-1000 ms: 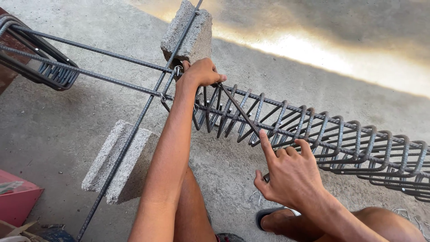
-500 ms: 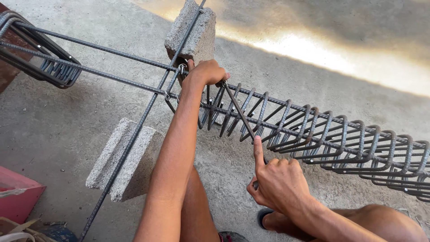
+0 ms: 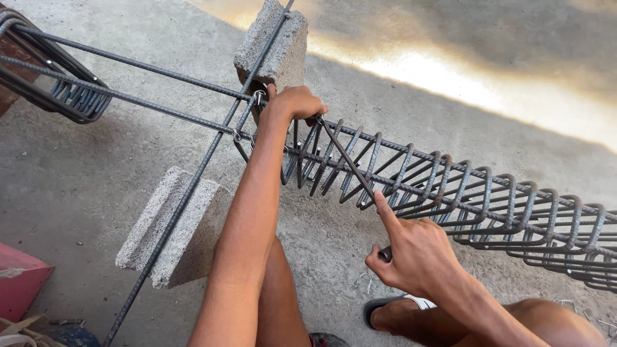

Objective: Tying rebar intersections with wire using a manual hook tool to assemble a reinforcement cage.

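I am tying stirrups onto the rebar cage [image 3: 450, 193]. My left hand [image 3: 297, 103] is clamped around the cage's top bar beside the wired crossing [image 3: 257, 97]. My right hand [image 3: 411, 254], just below the cage, is pinching the hook tool [image 3: 347, 157], forefinger stretched along its shaft, the tip reaching up toward my left hand. I judge the next move needs a steady twist.

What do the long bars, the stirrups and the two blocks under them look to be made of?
Long bars: likely steel rebar, dark grey, ribbed, matte.
Stirrups: the same dull dark metal, bent into rectangular loops.
Blocks: probably concrete, pale grey, coarse and pitted.
The left hand grips the cage's top bar; the right hand holds a thin dark rod, apparently metal.
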